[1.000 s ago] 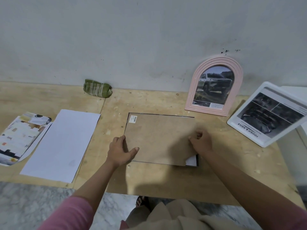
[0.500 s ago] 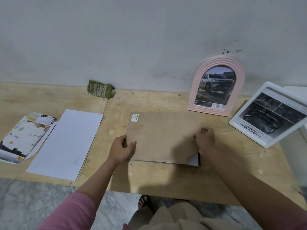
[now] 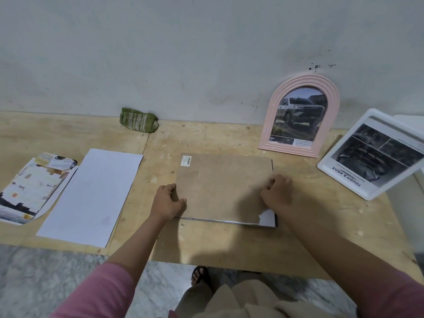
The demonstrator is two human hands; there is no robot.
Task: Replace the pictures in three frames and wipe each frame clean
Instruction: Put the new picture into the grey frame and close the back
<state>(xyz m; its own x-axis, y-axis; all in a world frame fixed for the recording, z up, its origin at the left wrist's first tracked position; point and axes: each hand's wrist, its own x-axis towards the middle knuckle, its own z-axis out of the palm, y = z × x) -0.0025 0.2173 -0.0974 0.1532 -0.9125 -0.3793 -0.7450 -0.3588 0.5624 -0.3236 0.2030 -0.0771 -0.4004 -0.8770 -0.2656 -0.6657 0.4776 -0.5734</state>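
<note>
Our left hand and right hand curl their fingers on the sides of the brown backing board, lying on the third frame near the pink frame and white frame, both already showing car pictures, so closing and wiping looks left.

The scene was lit dimly and evenly, with a cool grey cast on the wall. Soft shadows were thrown toward the viewer across the brown backing board and the worktop. Straight edges were bowed by wide-angle distortion near the borders. No glare was seen; focus was fairly sharp throughout.
</note>
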